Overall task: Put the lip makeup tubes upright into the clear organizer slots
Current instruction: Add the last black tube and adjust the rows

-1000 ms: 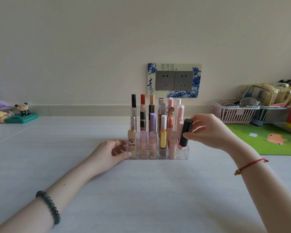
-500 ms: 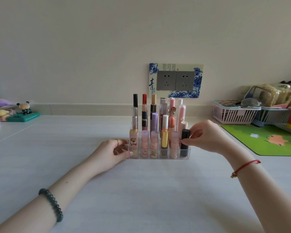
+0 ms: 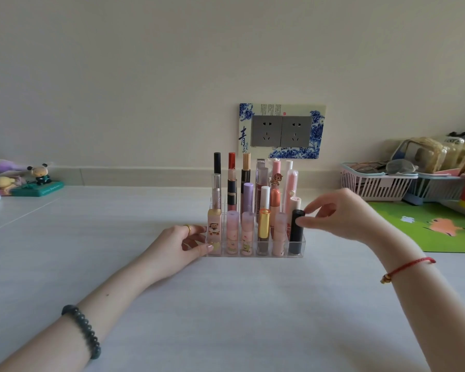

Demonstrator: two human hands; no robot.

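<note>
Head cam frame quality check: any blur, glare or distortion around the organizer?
Head view: light soft and even, only faint shadows under the arms; no glare, so the walls of the clear organizer barely show; fingertips of the right hand on the black tube slightly smeared; wide-angle bowing toward the edges.

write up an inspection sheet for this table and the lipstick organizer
surface: pale table, smooth
job's things: clear organizer holds many tubes upright; black tube stands in the front right slot
clutter: toy figurines far left; pink basket and green mat at right
grips: left hand rests against the organizer's left end; right hand pinches the black tube's cap
cables: nothing seen
surroundings: plain wall with a double socket behind the organizer
</note>
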